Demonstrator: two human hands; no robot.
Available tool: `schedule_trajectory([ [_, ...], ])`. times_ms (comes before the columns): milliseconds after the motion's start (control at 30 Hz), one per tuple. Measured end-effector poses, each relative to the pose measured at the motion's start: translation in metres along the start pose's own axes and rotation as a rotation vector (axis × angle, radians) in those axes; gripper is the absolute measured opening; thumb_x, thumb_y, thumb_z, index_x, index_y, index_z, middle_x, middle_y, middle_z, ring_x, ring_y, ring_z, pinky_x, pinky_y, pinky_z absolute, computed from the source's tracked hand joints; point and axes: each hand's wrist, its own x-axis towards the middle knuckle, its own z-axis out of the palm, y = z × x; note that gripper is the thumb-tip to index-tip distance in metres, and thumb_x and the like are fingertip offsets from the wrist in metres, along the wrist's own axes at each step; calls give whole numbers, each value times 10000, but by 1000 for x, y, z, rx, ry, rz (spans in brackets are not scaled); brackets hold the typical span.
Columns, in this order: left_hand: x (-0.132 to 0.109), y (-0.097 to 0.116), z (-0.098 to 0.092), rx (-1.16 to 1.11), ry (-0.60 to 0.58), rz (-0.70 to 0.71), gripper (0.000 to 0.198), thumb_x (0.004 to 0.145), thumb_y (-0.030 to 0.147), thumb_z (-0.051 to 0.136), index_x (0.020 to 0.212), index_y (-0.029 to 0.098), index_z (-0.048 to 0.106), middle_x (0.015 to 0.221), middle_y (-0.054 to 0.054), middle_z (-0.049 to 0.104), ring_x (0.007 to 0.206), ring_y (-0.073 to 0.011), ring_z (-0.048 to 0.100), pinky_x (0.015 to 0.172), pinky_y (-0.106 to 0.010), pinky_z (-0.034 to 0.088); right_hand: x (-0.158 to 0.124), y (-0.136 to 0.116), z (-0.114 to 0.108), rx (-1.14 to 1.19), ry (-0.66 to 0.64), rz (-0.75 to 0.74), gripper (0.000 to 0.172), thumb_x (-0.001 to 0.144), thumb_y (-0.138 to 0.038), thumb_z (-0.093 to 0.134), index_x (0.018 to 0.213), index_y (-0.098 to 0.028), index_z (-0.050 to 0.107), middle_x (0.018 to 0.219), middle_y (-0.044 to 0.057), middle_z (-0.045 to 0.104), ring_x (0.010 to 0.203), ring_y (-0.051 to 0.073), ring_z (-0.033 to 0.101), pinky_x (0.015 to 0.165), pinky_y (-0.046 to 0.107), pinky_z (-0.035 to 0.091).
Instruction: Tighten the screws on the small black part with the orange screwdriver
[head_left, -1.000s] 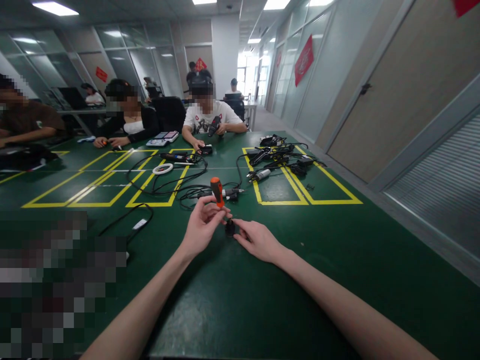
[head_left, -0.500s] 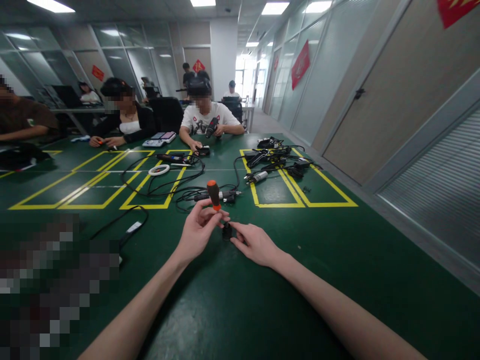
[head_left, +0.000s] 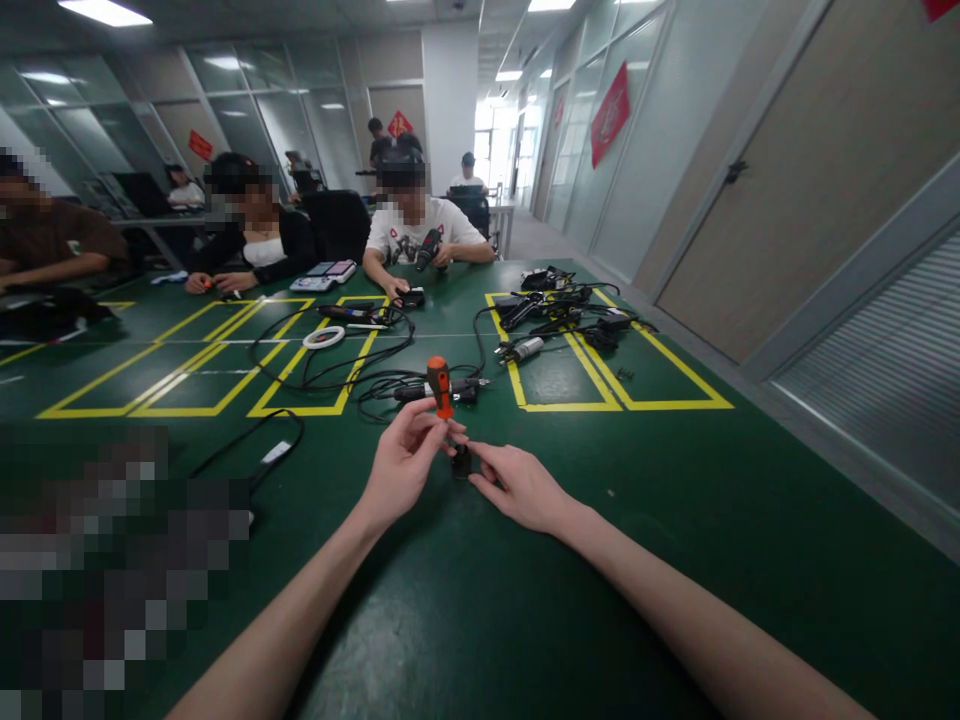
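An orange-handled screwdriver stands upright, tip down, over a small black part resting on the green table. My left hand pinches the lower end of the screwdriver's handle with its fingertips. Just to its right, my right hand lies low on the table, and its fingertips hold the small black part steady. What the black part is cannot be made out.
Behind my hands lies a tangle of black cables with a white ring, inside yellow floor-tape rectangles. More cables and tools sit at the back right. Several people sit at the table's far side; one holds a power drill.
The screwdriver's handle has shifted slightly in my left fingers while both hands stay at the same spot. The view itself has wobbled a little.
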Motion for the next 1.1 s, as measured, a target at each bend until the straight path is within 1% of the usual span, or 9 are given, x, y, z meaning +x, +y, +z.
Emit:
schedule_trajectory([
  [133, -2, 3, 1, -3, 1, -18, 369, 884, 428, 781, 1067, 201, 555, 854, -28, 761, 828, -204, 771, 710, -291, 605, 0, 2, 2, -7, 1, -2, 384, 948, -169, 630, 1330, -135, 610, 776, 7, 666, 728, 188, 616, 718, 306, 432],
  [267, -2, 4, 0, 7, 6, -26, 426, 886, 410, 774, 1199, 190, 584, 871, -31, 753, 845, -212, 771, 712, -300, 607, 0, 3, 3, -6, 0, -5, 408, 946, -162, 631, 1353, -145, 600, 770, -5, 663, 719, 180, 607, 719, 302, 428],
  [333, -2, 4, -1, 20, -2, -25, 431, 893, 407, 763, 1219, 169, 613, 890, -46, 754, 851, -209, 769, 724, -302, 610, 0, 3, 3, -7, 0, -7, 416, 948, -161, 631, 1362, -143, 596, 775, -3, 665, 719, 178, 605, 719, 303, 427],
  [567, -3, 3, 2, 0, 15, -43, 310, 857, 360, 806, 1018, 190, 602, 879, -36, 762, 840, -194, 767, 700, -269, 614, -1, 3, 3, -17, 4, -13, 394, 954, -165, 614, 1348, -152, 607, 790, 10, 681, 724, 179, 608, 706, 305, 428],
  [767, -4, -1, 0, 13, 15, -46, 406, 862, 354, 793, 1202, 179, 658, 938, -55, 764, 869, -209, 762, 709, -288, 614, 0, 1, 2, -7, 0, -3, 389, 945, -158, 617, 1335, -157, 617, 790, 9, 679, 720, 182, 610, 704, 305, 430],
  [867, -4, 1, -1, 39, 5, -65, 356, 864, 348, 790, 1150, 168, 677, 955, -69, 769, 864, -209, 759, 715, -293, 613, 0, -1, 1, -9, -4, 4, 388, 946, -161, 620, 1334, -159, 618, 792, 10, 679, 724, 187, 617, 701, 305, 430],
  [967, -3, 3, -1, 23, 26, -40, 311, 842, 320, 813, 1069, 187, 648, 941, -51, 767, 856, -197, 761, 685, -265, 608, 0, -1, 0, -17, -5, 7, 390, 948, -161, 621, 1338, -156, 612, 803, 14, 684, 733, 189, 618, 707, 306, 430],
  [1033, -3, 2, 0, 6, 34, -27, 327, 839, 305, 815, 1092, 197, 638, 924, -38, 764, 860, -193, 763, 688, -259, 609, 0, -1, 1, -19, -5, 5, 384, 947, -159, 625, 1331, -152, 613, 805, 16, 685, 732, 187, 614, 708, 304, 426],
  [1100, -3, 1, 0, -2, 25, -33, 386, 849, 309, 805, 1178, 195, 637, 930, -42, 767, 869, -198, 767, 714, -276, 618, 0, -1, 1, -19, -5, 4, 390, 944, -155, 632, 1332, -148, 612, 800, 15, 683, 726, 185, 609, 708, 303, 421],
])
